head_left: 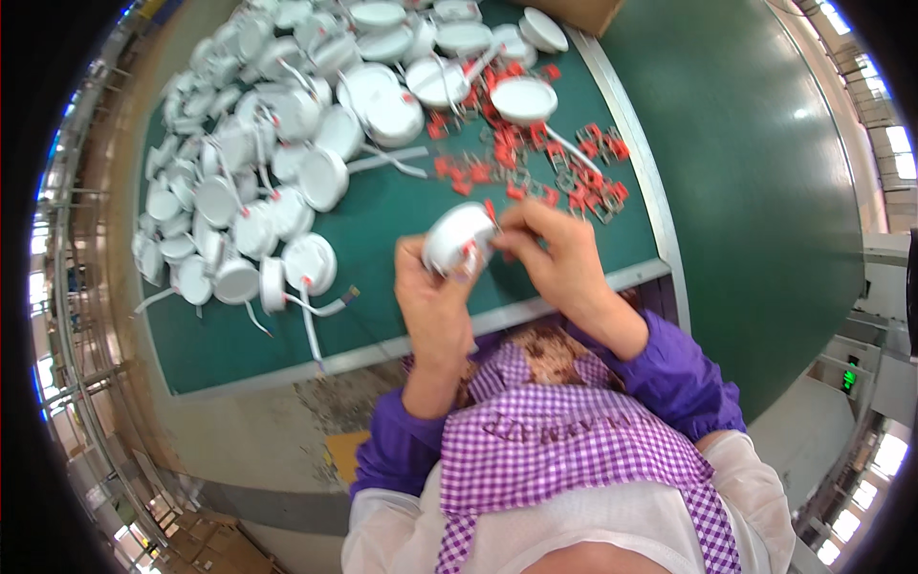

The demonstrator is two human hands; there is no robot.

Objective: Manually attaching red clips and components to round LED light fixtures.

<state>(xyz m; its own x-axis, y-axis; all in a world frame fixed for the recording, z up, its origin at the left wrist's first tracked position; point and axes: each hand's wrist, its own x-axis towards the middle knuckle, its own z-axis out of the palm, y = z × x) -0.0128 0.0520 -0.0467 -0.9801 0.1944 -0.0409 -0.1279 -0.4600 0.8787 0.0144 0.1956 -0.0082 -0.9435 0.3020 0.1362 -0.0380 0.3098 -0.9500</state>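
Note:
My left hand (432,308) grips a white round lamp (453,235) by its edge, tilted over the near part of the green table. Small red bits show on the lamp's side. At its right rim my right hand (553,251) is closed in a pinch on a small red-tipped spring clip (491,209), mostly covered by the fingers and smeared by motion. Just beyond both hands lies a loose spread of red-tipped metal spring clips (505,145). Among them rests another white round lamp (524,99) with its white cable stretching to the right.
A large heap of white round lamps (318,179) with short cables covers the table's left and far side. A metal edge strip (643,172) borders the green table (373,316), with another green surface (755,191) to its right. A cardboard box (581,13) stands at the far edge.

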